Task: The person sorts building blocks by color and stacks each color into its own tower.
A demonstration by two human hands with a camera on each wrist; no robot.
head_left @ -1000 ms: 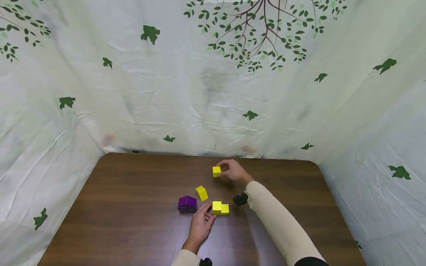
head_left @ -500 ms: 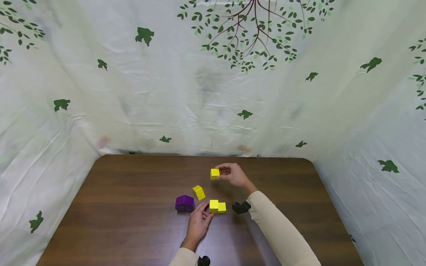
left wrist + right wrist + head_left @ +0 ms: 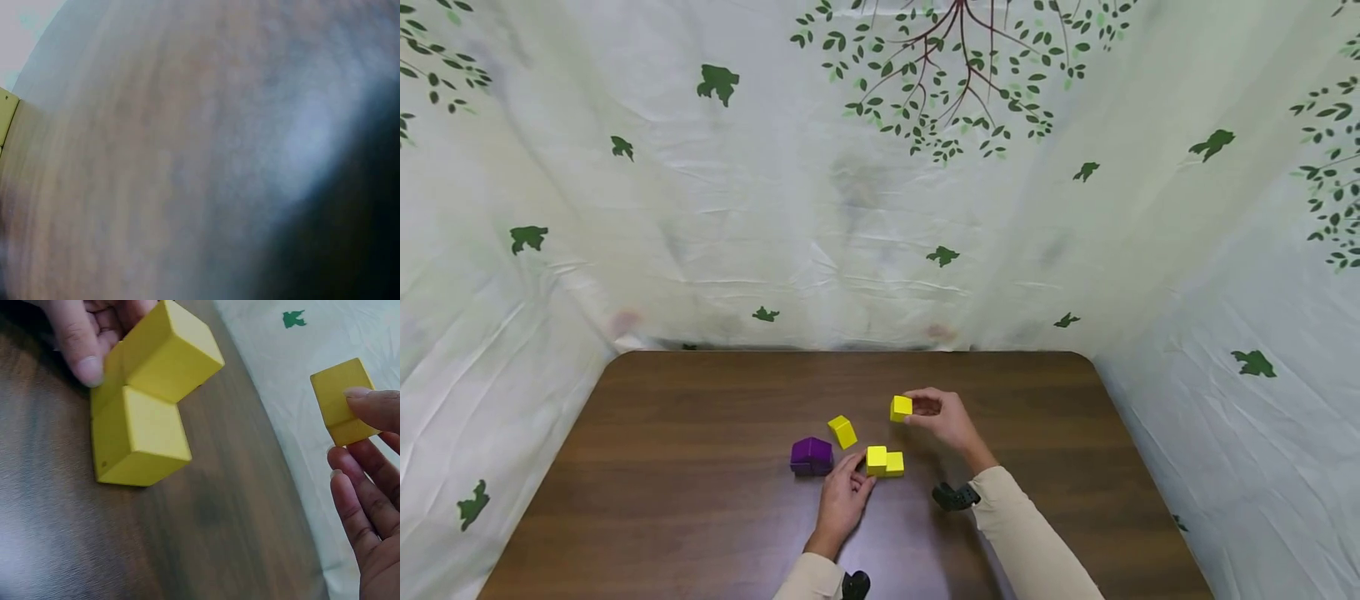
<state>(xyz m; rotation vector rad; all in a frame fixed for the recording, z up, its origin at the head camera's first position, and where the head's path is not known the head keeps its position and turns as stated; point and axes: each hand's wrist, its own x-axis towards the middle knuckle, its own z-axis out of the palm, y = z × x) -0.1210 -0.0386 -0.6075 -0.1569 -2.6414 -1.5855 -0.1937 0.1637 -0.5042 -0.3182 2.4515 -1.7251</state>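
My right hand [image 3: 946, 419] pinches a yellow block [image 3: 901, 408] between thumb and fingers, raised over the table. In the right wrist view that block [image 3: 344, 403] shows at the right, with the thumb across its face. My left hand [image 3: 841, 502] rests low on the table and holds the left side of a small yellow block stack [image 3: 877, 461], thumb and fingers at its corner. A yellow block [image 3: 894, 464] sits against the stack's right side. The left wrist view is mostly blurred tabletop, with a sliver of yellow block [image 3: 7, 112] at its left edge.
A purple block piece [image 3: 811, 457] with a sloped top stands left of my left hand. Just behind it lies a tilted yellow block [image 3: 842, 432]. The brown wooden table [image 3: 700, 533] ends at a pale leaf-printed cloth [image 3: 820, 208].
My right hand, still pinching the yellow block, has moved right and nearer to me. The left hand stays at the stack. The head view has turned slightly.
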